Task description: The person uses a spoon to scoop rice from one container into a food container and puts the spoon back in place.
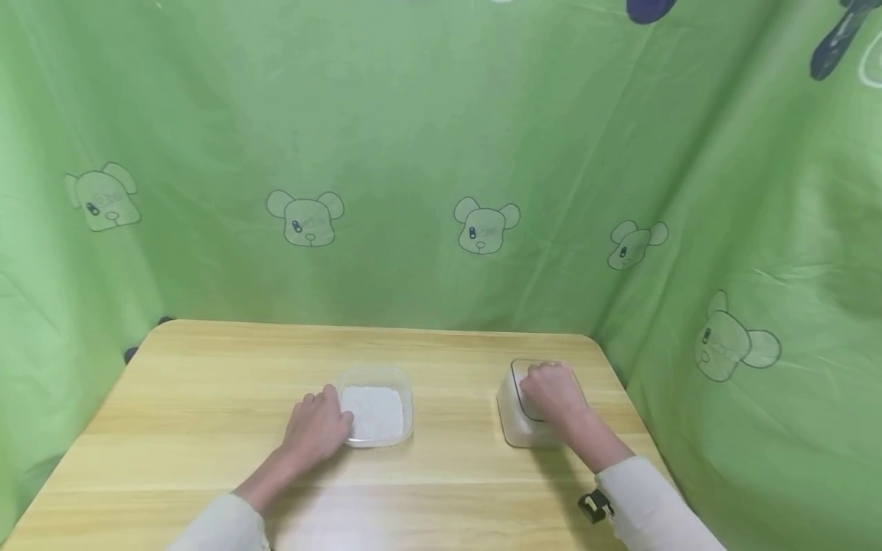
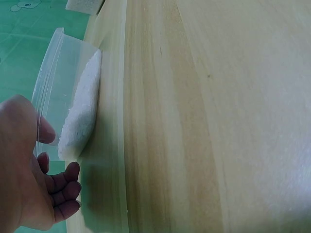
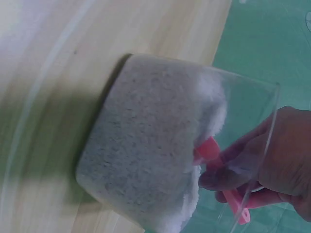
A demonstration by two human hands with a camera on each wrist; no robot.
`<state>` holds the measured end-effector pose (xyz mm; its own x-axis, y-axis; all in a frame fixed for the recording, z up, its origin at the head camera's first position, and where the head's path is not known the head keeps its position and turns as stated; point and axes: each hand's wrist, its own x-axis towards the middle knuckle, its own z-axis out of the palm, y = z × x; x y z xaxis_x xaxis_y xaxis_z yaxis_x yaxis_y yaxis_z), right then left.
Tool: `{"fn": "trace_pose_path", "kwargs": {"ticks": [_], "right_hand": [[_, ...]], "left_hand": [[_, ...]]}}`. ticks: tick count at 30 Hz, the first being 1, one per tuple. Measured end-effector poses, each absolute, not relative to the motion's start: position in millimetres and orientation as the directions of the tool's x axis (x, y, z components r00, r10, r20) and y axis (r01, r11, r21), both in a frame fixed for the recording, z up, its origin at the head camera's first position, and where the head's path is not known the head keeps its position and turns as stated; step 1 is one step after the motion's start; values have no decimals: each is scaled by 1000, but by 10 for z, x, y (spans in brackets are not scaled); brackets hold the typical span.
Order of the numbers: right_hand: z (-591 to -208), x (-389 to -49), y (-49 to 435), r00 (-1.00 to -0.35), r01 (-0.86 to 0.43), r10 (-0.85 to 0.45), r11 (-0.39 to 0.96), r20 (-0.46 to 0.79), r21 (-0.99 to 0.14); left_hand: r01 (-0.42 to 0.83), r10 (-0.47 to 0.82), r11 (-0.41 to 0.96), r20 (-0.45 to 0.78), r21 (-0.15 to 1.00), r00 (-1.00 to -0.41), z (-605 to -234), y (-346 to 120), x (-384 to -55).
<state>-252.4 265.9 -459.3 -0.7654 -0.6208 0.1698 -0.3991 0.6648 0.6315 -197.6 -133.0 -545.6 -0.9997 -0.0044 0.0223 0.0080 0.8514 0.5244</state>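
Observation:
A shallow clear plastic container (image 1: 377, 440) holding white grains (image 1: 374, 412) stands on the table. My left hand (image 1: 318, 425) pinches its left wall near the rim, with the other fingers curled beside it (image 2: 29, 170). To the right is a taller clear square canister (image 1: 513, 428), largely filled with white grains (image 3: 146, 131). My right hand (image 1: 554, 392) reaches into its open top. In the right wrist view that hand grips a pink scoop (image 3: 209, 149), whose head is partly sunk in the grains; the head view hides the scoop behind the hand.
The wooden table (image 1: 207, 383) carries both containers, with a gap of bare wood between them. A green curtain (image 1: 413, 153) with bear-head prints hangs behind the table and along its sides. A small black clip (image 1: 594, 506) sits at the right sleeve.

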Motion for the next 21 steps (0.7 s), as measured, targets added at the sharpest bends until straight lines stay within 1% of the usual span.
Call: {"fn": "trace_pose_path", "kwargs": {"ticks": [2,5,11,16,21], "right_hand": [[-4591,-2528,2666,-779,-396,-606,672,158,625],[-4595,-2561,2717,-783,-428,-606,687,139,588],[-4607,-2645,2821,-762,-498,-634,704,131,506],[-4575,-2661,2848,-778,-525,-613,754,135,395],[-4518,-2643,2854,-795,-527,-593,781,131,336]], "left_hand": [[11,0,852,22,523,-1000,-5454,-1324,-1972],[16,4,852,25,522,-1000,-5438,-1316,-1966],[14,-2,854,29,520,-1000,-5419,-1328,-1974],[15,1,852,27,524,-1000,-5443,-1336,-1975],[18,1,852,32,523,-999,-5461,-1333,-1973]]}}
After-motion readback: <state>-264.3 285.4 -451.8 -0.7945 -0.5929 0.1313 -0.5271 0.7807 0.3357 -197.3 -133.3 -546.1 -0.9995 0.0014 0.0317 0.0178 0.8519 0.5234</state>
